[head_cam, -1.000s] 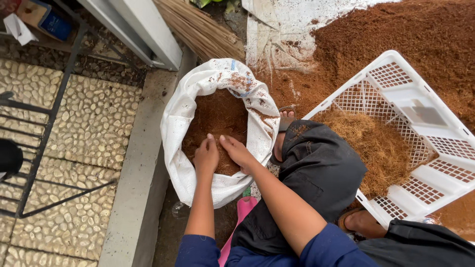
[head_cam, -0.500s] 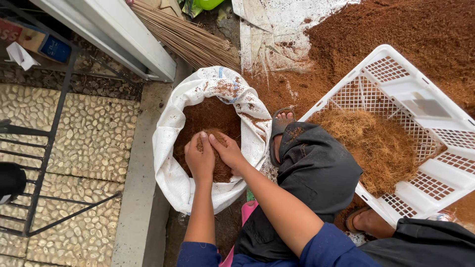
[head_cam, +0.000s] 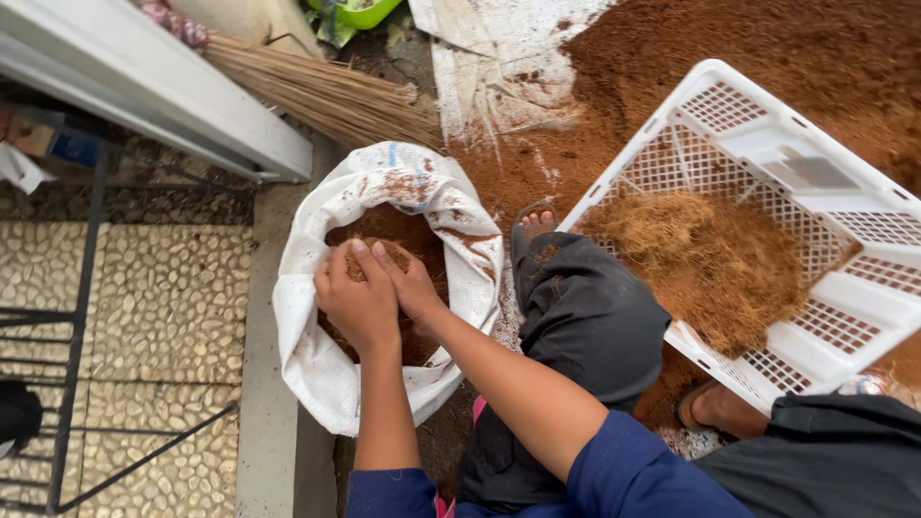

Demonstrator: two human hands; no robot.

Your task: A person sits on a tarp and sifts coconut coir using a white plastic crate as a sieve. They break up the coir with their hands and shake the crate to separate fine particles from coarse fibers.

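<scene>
Together, cupped fingers (head_cam: 369,261) of both hands around brown fibre clump (head_cam: 360,271), above sack (head_cam: 326,369).

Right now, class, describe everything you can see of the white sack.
The white sack is woven plastic by its look, stained reddish-brown, with its mouth rolled open. It stands on the ground beside a pebbled floor, partly filled with brown fibrous powder. The left hand and right hand are cupped together over its opening, holding some powder.
</scene>
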